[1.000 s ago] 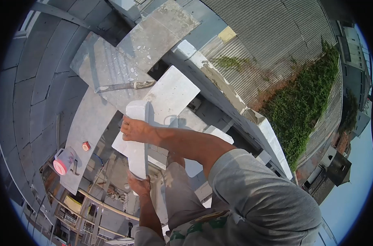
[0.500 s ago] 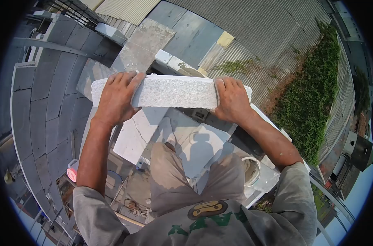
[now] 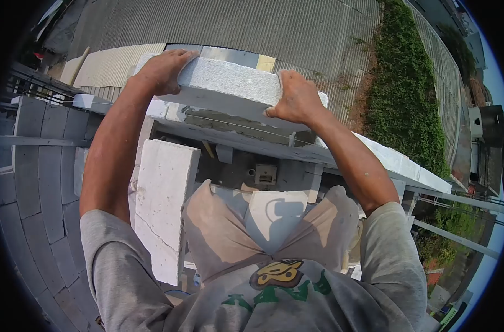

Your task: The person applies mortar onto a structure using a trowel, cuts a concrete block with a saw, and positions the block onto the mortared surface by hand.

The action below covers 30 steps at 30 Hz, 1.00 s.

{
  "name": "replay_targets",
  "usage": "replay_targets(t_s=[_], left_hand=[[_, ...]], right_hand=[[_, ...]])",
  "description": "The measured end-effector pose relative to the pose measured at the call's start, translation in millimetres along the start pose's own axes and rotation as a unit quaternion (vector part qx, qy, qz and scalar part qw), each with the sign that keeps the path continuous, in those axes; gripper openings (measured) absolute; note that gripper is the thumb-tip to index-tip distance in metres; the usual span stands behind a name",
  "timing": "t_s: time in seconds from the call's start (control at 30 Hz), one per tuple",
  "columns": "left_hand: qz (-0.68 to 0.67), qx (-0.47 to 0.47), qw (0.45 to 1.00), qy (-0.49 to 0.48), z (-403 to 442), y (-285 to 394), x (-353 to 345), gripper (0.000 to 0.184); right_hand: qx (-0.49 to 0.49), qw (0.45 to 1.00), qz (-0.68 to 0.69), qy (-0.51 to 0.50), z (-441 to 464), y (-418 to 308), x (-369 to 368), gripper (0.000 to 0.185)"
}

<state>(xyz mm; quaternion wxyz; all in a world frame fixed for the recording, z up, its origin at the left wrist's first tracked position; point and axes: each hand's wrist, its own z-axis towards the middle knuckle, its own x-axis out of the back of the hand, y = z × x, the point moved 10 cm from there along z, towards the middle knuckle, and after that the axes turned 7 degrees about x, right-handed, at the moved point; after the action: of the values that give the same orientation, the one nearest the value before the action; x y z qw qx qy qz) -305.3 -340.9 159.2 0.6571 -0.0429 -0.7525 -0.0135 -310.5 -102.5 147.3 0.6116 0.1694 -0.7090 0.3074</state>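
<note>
A long white aerated concrete block [image 3: 230, 82] is held out in front of me between both hands, slightly tilted. My left hand [image 3: 164, 72] grips it near its left end, fingers over the top edge and thumb on the near side. Towards the right end, my right hand [image 3: 296, 98] clasps it the same way. Just below and nearer me, grey mortar [image 3: 235, 125] is spread along the top of a white block wall [image 3: 161, 108]. A thin string runs lengthwise over that mortar. Whether the block's underside touches the wall is hidden.
A cracked white slab [image 3: 160, 205] leans upright by my left knee. Rightwards, the wall top [image 3: 399, 160] continues. A grey block wall [image 3: 52, 166] stands at the left. Beyond lie a corrugated roof [image 3: 224, 27] and green creepers [image 3: 410, 88]. A small square box [image 3: 265, 174] sits low ahead.
Both hands have carried the block forward, away from me, over the wall. My view has shifted, bringing the mortar bed and string into sight. My knees are now bent further apart.
</note>
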Motion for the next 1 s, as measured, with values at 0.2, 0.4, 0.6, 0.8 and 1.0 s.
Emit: replay_targets(t_s=[0.2,0.4,0.6,0.8,1.0], left_hand=[[-0.002,0.014,0.998,-0.061,-6,6,-30,0.100],[-0.010,-0.010,0.995,-0.096,-7,14,-67,0.098],[-0.042,-0.012,0.994,-0.096,-8,10,-82,0.094],[-0.054,0.000,0.994,-0.096,-10,13,-78,0.097],[-0.044,0.018,0.995,-0.092,-13,13,-81,0.097]], right_hand=[[0.002,0.999,0.014,-0.049,-5,5,-36,0.076],[0.004,0.997,0.003,-0.078,-15,8,-57,0.075],[0.004,0.997,-0.012,-0.076,-15,5,-62,0.076],[-0.007,0.997,-0.013,-0.081,-16,7,-65,0.076],[-0.010,0.997,0.004,-0.081,-19,7,-69,0.074]])
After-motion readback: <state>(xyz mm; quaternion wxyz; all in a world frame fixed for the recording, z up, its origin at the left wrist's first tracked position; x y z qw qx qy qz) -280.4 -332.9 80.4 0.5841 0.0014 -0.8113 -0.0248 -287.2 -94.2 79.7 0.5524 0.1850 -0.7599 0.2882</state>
